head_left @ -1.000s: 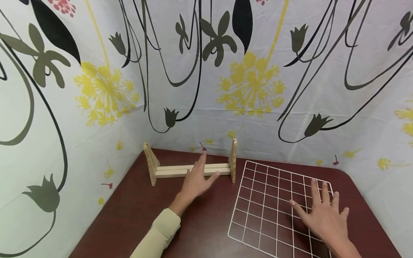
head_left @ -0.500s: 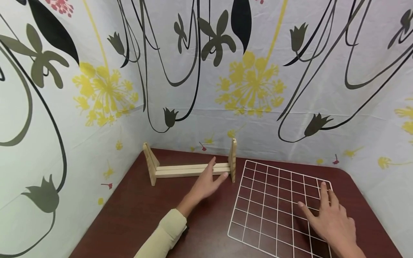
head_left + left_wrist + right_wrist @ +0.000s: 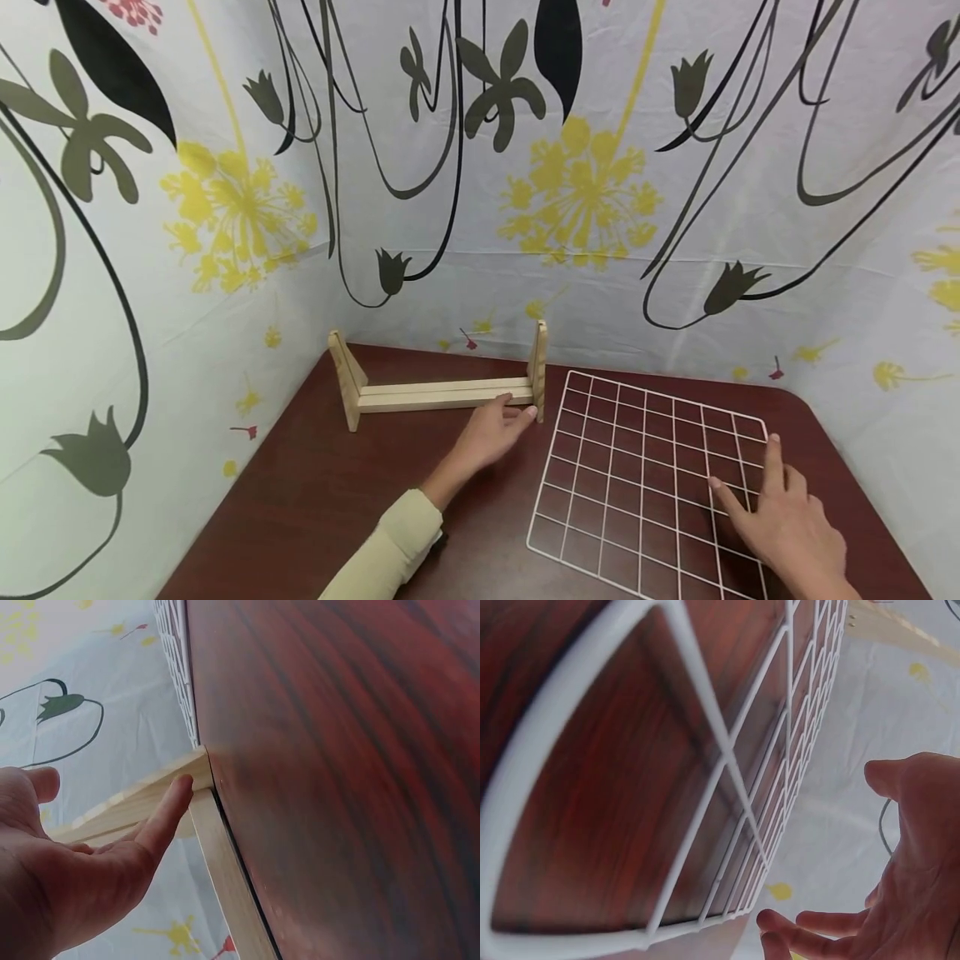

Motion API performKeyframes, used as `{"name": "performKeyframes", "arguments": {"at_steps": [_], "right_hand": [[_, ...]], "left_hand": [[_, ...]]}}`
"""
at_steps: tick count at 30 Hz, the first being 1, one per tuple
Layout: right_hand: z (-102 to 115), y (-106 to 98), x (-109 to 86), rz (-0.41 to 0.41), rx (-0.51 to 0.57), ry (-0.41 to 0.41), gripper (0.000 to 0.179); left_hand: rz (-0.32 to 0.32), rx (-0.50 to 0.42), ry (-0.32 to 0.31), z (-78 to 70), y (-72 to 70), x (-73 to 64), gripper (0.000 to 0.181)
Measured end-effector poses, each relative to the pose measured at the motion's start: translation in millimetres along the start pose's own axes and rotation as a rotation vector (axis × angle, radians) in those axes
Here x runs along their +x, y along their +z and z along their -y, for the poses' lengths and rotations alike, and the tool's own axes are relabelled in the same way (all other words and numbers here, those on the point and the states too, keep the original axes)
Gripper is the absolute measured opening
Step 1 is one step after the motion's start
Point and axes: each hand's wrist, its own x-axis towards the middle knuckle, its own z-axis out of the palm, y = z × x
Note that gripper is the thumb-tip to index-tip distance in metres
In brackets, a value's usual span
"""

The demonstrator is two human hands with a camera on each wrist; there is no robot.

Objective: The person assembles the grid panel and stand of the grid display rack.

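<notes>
My left hand point(image 3: 491, 432) reaches to the right end of a pale wooden rack point(image 3: 427, 401), which has two upright end pieces joined by long bars. Its thumb overlaps the foot of the right upright point(image 3: 538, 367) and its fingertips are over the bars. The left wrist view shows the little finger's tip at the corner where the bar point(image 3: 232, 877) meets the upright, with the thumb apart. My right hand point(image 3: 798, 533) hovers by the right edge of a white wire grid panel point(image 3: 549, 459). Its index finger points forward, its thumb stands apart over the wires, and nothing is between them.
Both the rack and the grid rest on a dark red-brown table point(image 3: 300, 517). Behind and to the left hangs a white cloth point(image 3: 420, 221) printed with flowers, close to the table's back edge. The grid lies right of the rack with a narrow gap between.
My left hand has moved right along the rack to its right upright. My right hand has slid right and nearer, from over the grid to its right edge. Rack and grid have stayed put.
</notes>
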Motion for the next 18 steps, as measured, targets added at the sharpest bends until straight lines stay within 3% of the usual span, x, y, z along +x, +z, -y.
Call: {"name": "performKeyframes", "arguments": {"at_steps": [8, 18], "right_hand": [[-11.1, 0.1, -0.4, 0.092, -0.015, 0.06, 0.121], [-19.9, -2.6, 1.5, 0.166, -0.019, 0.133, 0.115]], "left_hand": [[0.05, 0.033, -0.031, -2.2, 11.8, 3.0, 0.073], [0.103, -0.093, -0.104, -9.4, 27.3, 10.0, 0.057]]}}
